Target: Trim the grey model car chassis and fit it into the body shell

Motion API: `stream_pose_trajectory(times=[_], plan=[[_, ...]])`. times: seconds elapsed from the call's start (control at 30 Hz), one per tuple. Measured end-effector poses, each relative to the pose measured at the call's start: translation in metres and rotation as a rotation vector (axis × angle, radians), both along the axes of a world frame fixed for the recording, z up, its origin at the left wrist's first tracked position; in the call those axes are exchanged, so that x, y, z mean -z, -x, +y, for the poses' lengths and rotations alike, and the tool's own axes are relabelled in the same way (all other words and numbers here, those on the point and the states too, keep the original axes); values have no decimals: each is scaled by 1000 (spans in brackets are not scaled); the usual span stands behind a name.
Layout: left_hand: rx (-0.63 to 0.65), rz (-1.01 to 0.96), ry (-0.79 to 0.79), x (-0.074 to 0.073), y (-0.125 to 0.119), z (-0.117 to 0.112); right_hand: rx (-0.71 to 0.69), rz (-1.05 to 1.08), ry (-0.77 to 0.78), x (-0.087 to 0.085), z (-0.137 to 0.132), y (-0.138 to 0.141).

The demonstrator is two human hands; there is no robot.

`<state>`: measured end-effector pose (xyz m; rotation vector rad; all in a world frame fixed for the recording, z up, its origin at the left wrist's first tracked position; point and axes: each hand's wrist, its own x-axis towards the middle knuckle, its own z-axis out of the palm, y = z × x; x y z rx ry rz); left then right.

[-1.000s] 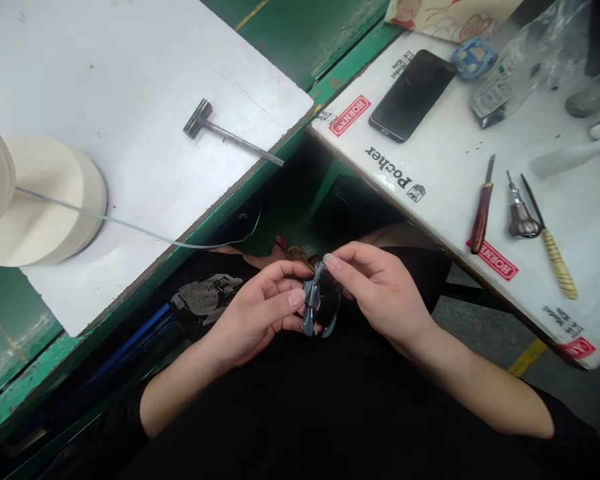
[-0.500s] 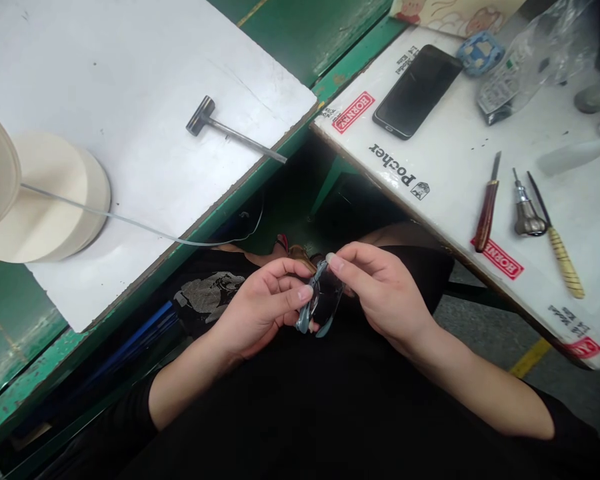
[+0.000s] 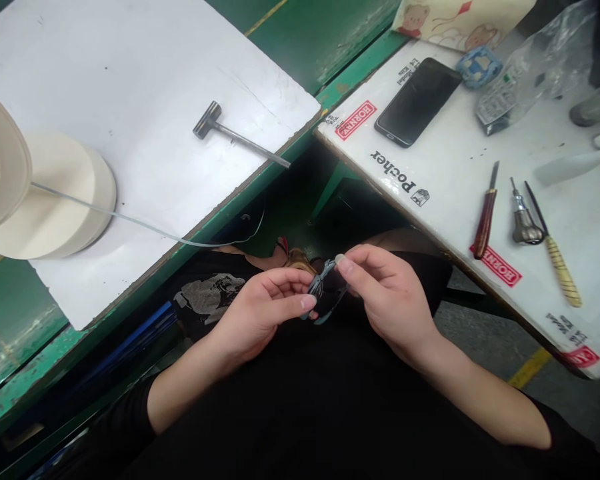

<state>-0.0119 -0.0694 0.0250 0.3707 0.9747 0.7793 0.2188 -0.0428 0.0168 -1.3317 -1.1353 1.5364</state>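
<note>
Clamped left hand (image 3: 260, 307) fingers on small grey-blue part (image 3: 323, 279); pinched its far-right end with right hand (image 3: 394, 288) fingers, seemingly steadying both ends. Held it near, centre, apart from right bench (image 3: 453, 173), likely for freer handling. Had red-handled tool (image 3: 485, 223) lying there, presumably within reach.

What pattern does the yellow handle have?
The handle has dark stripes across it, best seen in the head view.

Part (image 3: 324, 275): blue-grey, slender, with curved strips. Held off the tables between left hand (image 3: 273, 301) and right hand (image 3: 390, 293), slanting near left to far right; partly hidden.
</note>
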Motion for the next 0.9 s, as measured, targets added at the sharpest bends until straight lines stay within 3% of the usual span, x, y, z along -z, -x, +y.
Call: stream_pose_trajectory(times=[0.23,0.57,0.9], plan=[[-112,142,-211,-1,2,-5,-95,-193,-273,-6,-3,-4],[-103,94,-145,-4,1,-1,-89,-142,-289,-4,-4,-5],[-150,87,-244,-2,2,-2,-91,-213,-359,-3,-4,-5]])
